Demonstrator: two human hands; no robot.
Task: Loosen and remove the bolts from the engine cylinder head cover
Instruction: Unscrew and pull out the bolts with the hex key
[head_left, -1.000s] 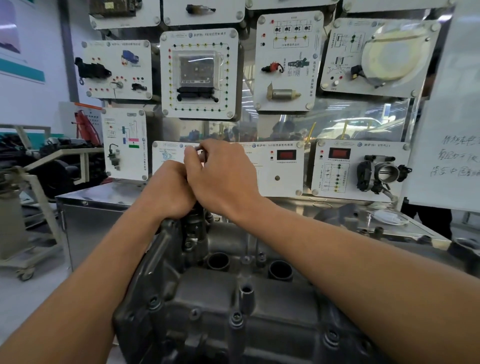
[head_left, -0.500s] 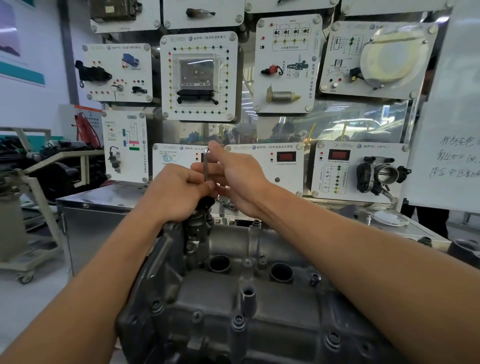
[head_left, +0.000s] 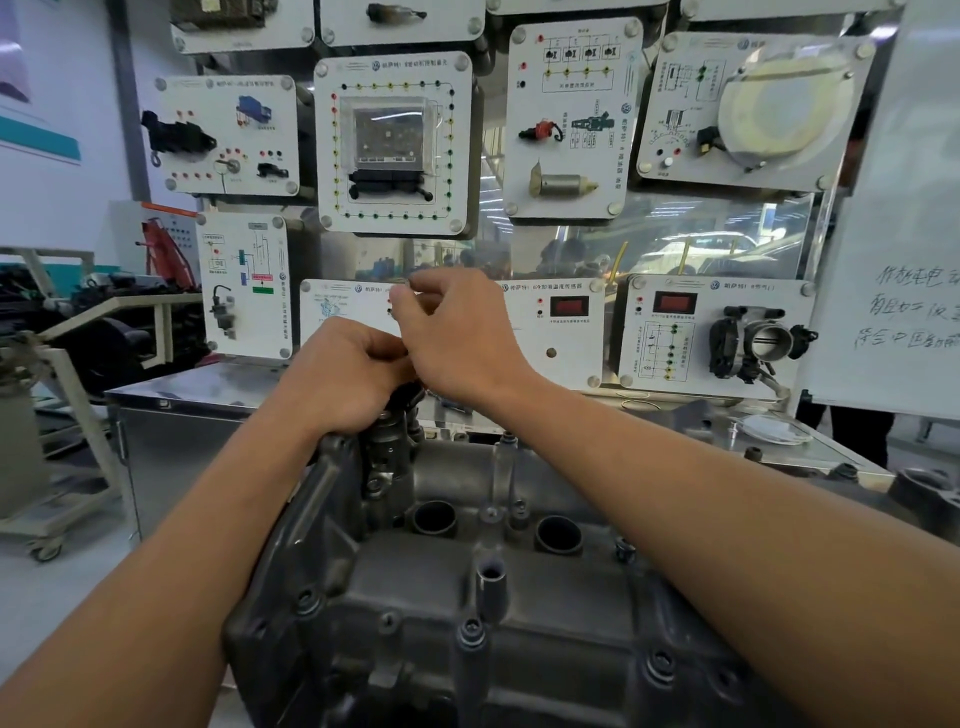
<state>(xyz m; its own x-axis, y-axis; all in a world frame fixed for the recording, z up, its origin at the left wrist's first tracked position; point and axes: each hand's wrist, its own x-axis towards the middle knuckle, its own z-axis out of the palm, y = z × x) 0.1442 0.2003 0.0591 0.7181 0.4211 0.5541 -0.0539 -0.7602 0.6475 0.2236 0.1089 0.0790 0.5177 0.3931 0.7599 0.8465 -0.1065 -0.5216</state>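
Note:
The dark grey cylinder head cover (head_left: 415, 587) fills the lower middle of the view. Several bolts sit in it, such as one (head_left: 306, 598) on the left edge and one (head_left: 661, 663) near the front right. At its far left end, above a dark fitting (head_left: 387, 441), both hands meet. My left hand (head_left: 343, 376) is curled round the lower part of a thin metal key, which is almost entirely hidden. Just above it, my right hand (head_left: 457, 338) pinches the key's top with curled fingers. The bolt under the key is hidden by my hands.
Two open round wells (head_left: 434, 517) (head_left: 558, 535) sit mid-cover. A steel cabinet (head_left: 171, 415) stands behind the engine, and white training panels (head_left: 395, 140) hang above it. A whiteboard (head_left: 904, 260) stands at the right, and a wheeled frame (head_left: 47, 540) at the left.
My right hand had opened and slid right, baring the thin key; it has now moved back over it and the fingers have curled at its top. My left hand has stayed.

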